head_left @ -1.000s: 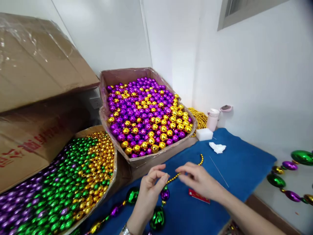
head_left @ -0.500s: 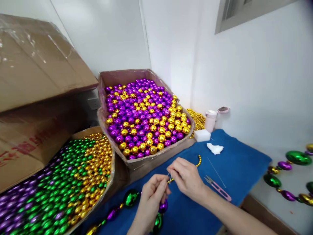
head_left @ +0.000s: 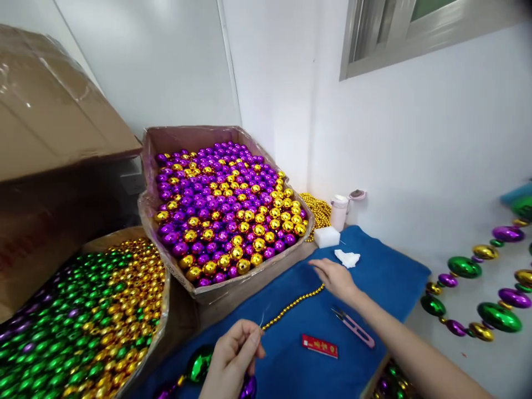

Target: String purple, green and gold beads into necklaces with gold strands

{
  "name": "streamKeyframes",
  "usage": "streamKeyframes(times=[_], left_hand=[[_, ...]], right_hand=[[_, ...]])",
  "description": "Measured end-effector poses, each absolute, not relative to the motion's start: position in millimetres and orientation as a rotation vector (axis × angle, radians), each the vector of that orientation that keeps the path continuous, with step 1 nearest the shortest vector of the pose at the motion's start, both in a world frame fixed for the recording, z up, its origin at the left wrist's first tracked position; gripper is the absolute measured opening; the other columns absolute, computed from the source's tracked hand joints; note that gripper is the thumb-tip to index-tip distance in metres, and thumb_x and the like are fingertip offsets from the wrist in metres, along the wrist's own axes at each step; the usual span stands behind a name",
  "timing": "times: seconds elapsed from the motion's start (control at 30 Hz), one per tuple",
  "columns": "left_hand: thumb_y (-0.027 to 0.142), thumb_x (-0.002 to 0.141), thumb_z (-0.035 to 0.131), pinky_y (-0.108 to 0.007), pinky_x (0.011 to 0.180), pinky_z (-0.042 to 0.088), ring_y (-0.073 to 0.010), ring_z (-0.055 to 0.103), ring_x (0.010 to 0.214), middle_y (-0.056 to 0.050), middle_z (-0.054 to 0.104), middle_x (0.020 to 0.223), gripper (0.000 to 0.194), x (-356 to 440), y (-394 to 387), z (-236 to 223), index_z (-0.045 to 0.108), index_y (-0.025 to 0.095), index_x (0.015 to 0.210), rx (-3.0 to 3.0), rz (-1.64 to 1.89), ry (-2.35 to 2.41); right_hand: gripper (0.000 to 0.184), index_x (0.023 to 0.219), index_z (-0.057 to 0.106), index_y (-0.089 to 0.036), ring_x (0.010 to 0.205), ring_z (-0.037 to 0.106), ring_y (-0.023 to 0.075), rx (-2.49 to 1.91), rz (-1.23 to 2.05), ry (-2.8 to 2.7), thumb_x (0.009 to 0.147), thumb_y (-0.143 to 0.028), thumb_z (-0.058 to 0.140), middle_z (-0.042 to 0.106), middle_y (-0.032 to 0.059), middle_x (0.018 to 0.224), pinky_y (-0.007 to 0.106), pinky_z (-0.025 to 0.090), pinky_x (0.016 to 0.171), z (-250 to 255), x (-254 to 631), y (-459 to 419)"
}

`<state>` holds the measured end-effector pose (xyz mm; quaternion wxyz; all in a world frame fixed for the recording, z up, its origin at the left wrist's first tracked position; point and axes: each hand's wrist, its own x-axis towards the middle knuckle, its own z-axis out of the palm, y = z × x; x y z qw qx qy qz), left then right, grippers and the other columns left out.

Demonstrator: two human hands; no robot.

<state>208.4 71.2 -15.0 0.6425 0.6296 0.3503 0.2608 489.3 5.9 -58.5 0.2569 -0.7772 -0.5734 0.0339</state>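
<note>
My left hand (head_left: 236, 354) is closed in a pinch at the lower middle, on thin clear thread by the near end of a gold bead string (head_left: 293, 305). Loose thread sticks up above its fingertips. A large green bead (head_left: 200, 363) and a purple bead (head_left: 248, 387) hang beside and below this hand. Over the blue cloth, my right hand (head_left: 336, 279) has its fingers stretched to the left; I see nothing held in them. The string's far end reaches its underside; whether they touch is unclear. Pink-handled scissors (head_left: 355, 328) and a red packet (head_left: 320, 346) lie nearby.
A carton (head_left: 245, 288) of purple and gold balls stands behind the blue cloth (head_left: 390, 271). Another box (head_left: 165, 299) at left holds green, gold and purple beads. A white block (head_left: 327, 237), crumpled tissue (head_left: 347, 258) and pink bottle (head_left: 339, 213) sit behind; bead garlands (head_left: 464, 267) hang right.
My right hand has left my left hand and moved right and away. The gold string now stretches between them, and the red packet shows. The thin needle-like rod is no longer visible. The view has shifted.
</note>
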Motion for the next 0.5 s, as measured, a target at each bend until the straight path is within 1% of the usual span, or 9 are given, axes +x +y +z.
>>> streamKeyframes(times=[0.03,0.13,0.2,0.3,0.4,0.5], left_hand=[[0.045,0.075,0.066,-0.02,0.046,0.029,-0.0086,0.041,0.045,0.002,0.059,0.056,0.03,206,71,-14,0.058,0.017,0.068,1.404,0.607,0.8],[0.044,0.073,0.068,-0.02,0.048,0.031,-0.0097,0.043,0.048,0.001,0.06,0.059,0.029,201,70,-12,0.06,0.017,0.069,1.308,0.617,0.781],[0.043,0.072,0.07,-0.021,0.05,0.033,-0.0102,0.045,0.051,0.0,0.061,0.06,0.028,197,70,-12,0.06,0.017,0.069,1.24,0.617,0.764],[0.04,0.069,0.073,-0.023,0.055,0.037,-0.0119,0.049,0.055,0.0,0.06,0.062,0.026,190,71,-11,0.062,0.016,0.068,1.163,0.636,0.76],[0.039,0.07,0.072,-0.025,0.061,0.04,-0.0148,0.053,0.062,-0.001,0.061,0.063,0.024,179,72,-4,0.064,0.016,0.068,1.168,0.698,0.775],[0.038,0.074,0.068,-0.026,0.062,0.04,-0.0155,0.053,0.063,-0.002,0.062,0.062,0.023,167,74,6,0.064,0.016,0.071,1.184,0.741,0.804]], right_hand=[[0.022,0.109,0.058,-0.018,0.088,0.062,0.0162,-2.184,0.101,-1.585,0.092,-0.031,0.052,0.063,0.0043,0.104,0.037,0.051,0.078,-65,509,5],[0.021,0.108,0.059,-0.018,0.094,0.061,0.0173,-2.291,0.125,-1.712,0.091,-0.03,0.055,0.061,0.0049,0.111,0.039,0.051,0.082,-83,545,4],[0.021,0.108,0.059,-0.019,0.095,0.06,0.0173,-2.302,0.137,-1.786,0.091,-0.03,0.054,0.061,0.0051,0.112,0.039,0.05,0.083,-90,552,5],[0.019,0.103,0.061,-0.018,0.094,0.06,0.0168,-2.276,0.143,-1.853,0.091,-0.031,0.054,0.062,0.0044,0.108,0.039,0.05,0.083,-93,549,12],[0.019,0.099,0.061,-0.016,0.092,0.061,0.017,-2.19,0.14,-1.878,0.091,-0.031,0.053,0.063,0.0036,0.101,0.039,0.049,0.082,-82,536,19],[0.023,0.105,0.056,-0.015,0.08,0.063,0.014,-2.036,0.178,-1.927,0.097,-0.029,0.04,0.065,0.0016,0.089,0.032,0.05,0.073,-53,507,18]])
